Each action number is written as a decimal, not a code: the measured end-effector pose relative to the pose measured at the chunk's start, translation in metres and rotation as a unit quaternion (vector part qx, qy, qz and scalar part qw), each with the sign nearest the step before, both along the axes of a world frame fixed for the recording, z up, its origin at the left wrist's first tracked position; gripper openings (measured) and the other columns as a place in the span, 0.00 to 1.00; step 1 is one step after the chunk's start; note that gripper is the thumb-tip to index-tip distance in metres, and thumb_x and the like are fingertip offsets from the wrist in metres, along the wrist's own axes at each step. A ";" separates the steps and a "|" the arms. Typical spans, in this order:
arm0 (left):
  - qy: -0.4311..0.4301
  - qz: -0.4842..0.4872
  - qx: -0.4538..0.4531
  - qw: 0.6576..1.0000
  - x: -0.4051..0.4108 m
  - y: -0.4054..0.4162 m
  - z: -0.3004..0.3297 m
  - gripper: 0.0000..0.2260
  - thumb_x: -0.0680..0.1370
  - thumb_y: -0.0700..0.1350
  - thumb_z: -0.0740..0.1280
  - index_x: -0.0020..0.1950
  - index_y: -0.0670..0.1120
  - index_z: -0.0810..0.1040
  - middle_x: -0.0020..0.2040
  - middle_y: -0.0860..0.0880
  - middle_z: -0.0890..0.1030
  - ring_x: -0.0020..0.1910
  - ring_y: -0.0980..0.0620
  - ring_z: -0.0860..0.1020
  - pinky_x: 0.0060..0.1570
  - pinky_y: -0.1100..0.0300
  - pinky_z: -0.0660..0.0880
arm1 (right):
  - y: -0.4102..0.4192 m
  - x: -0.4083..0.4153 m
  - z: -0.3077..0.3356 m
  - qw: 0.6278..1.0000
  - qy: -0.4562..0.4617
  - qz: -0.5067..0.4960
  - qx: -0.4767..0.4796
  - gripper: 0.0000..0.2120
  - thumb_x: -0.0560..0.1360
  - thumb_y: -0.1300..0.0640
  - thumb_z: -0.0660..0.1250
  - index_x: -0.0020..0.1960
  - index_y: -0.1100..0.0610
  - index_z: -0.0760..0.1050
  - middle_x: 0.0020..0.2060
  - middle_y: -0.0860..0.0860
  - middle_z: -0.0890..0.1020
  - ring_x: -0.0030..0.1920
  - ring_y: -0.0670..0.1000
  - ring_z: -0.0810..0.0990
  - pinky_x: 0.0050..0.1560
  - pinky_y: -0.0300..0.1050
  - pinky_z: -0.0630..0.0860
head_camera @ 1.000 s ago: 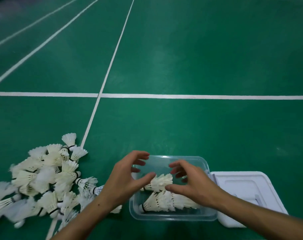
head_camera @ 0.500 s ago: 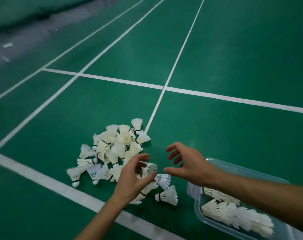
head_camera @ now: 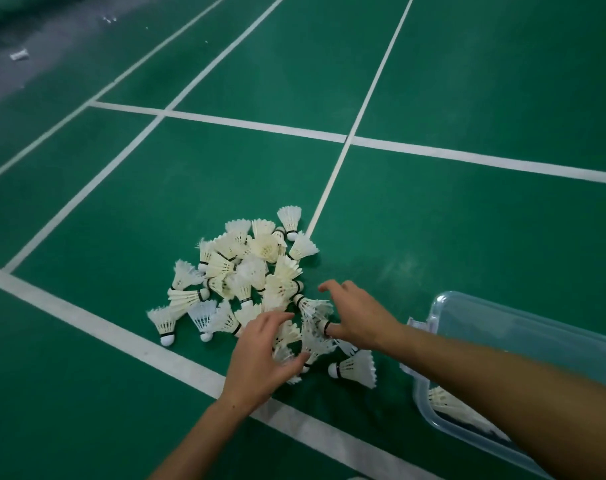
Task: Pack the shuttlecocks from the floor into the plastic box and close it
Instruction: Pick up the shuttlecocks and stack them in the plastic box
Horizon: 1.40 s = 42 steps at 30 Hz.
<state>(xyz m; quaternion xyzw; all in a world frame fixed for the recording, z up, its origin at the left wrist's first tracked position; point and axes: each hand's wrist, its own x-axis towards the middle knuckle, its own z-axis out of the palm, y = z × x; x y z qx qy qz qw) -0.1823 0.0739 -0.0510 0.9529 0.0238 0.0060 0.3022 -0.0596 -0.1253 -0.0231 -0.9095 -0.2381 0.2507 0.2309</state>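
Your right forearm (head_camera: 502, 386) covers much of the plastic box (head_camera: 523, 327), whose far end runs off the right edge; only a few shuttlecocks inside (head_camera: 447, 405) show; your left hand (head_camera: 260, 355) hides the pile's (head_camera: 246, 271) near shuttlecocks; whether its fingers (head_camera: 274, 318) grip any, you cannot tell.

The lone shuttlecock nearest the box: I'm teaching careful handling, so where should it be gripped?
Pinch the lone shuttlecock at its white cork, coming from the left and above. It lies on its side, cork pointing left and exposed, while the feather skirt fans right and looks fragile.
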 end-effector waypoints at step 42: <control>-0.086 -0.038 -0.041 0.995 0.034 -0.012 0.107 0.12 0.72 0.46 0.79 0.45 0.59 0.79 0.72 0.61 0.77 0.61 0.55 0.81 0.60 0.44 0.81 | -0.071 0.034 0.101 0.968 -0.115 -0.176 0.140 0.04 0.81 0.53 0.71 0.52 0.51 0.83 0.45 0.45 0.86 0.46 0.47 0.84 0.51 0.54 0.85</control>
